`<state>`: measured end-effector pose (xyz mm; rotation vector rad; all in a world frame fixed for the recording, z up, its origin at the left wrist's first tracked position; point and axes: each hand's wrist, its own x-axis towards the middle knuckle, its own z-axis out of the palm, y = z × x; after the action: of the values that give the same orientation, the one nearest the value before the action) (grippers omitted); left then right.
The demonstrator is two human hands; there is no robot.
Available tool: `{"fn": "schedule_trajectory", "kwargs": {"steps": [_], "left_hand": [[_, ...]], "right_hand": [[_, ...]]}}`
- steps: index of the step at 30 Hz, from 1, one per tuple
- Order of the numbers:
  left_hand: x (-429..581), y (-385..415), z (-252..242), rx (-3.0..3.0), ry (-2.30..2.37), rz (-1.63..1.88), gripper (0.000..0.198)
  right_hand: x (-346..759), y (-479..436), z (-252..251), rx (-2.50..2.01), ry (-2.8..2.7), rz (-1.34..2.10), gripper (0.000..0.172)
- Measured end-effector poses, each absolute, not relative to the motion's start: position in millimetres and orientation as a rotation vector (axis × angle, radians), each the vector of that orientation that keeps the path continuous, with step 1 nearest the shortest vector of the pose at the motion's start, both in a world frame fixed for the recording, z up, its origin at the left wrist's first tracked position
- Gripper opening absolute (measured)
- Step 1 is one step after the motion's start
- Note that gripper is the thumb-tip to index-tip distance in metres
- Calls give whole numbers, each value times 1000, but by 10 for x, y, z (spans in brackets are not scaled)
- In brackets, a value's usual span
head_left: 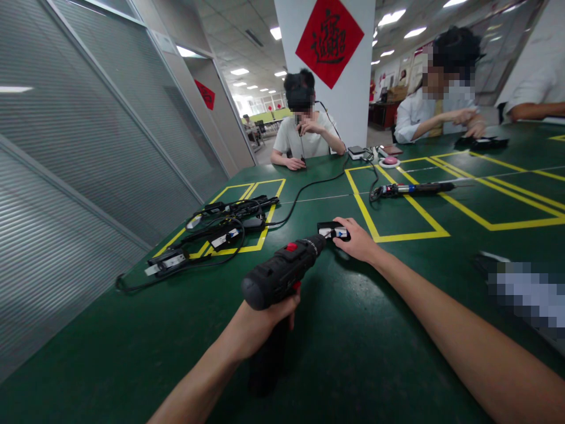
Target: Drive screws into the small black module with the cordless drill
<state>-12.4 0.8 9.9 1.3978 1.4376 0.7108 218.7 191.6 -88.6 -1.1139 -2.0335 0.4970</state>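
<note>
My left hand [269, 321] is wrapped round the grip of a black cordless drill [282, 268] with red buttons. The drill slants up and to the right, its tip at a small black box [327, 228] that has a white label. Whether bit and box touch, I cannot tell. From the right, my right hand [356, 240] holds this box on the green table, thumb and fingers on its right end. Part of the box is hidden behind my fingers and the drill's tip.
Black devices with cables [225, 227] lie in a heap at left. A pen-like tool [415, 188] rests beyond my right hand. A cable crosses the green table [379, 330], marked with yellow tape [415, 237]. Across it sit a person [324, 132] and another person [408, 121].
</note>
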Motion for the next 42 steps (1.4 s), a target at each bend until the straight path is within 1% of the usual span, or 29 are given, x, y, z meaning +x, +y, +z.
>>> {"fn": "schedule_trajectory", "kwargs": {"steps": [6,16,22,31,37,42], "left_hand": [[-123,12,97,1394,1437,711,23],[-97,5,98,1343,1429,744,19],[-86,-1,126,1321,1433,730,24],[-83,3,141,1321,1434,723,25],[-75,6,144,1327,1384,785,25],[-56,2,171,1338,1417,750,27]], "right_hand": [[2188,1910,-875,-1117,-2026,501,51],[2181,1921,-897,-1096,-2021,487,51],[2185,1910,-882,-1110,-2023,504,51],[2193,1901,-867,-1109,-2030,504,50],[2190,1894,-861,-1116,-2033,516,50],[2183,1892,-859,-1099,-2018,501,50]]}}
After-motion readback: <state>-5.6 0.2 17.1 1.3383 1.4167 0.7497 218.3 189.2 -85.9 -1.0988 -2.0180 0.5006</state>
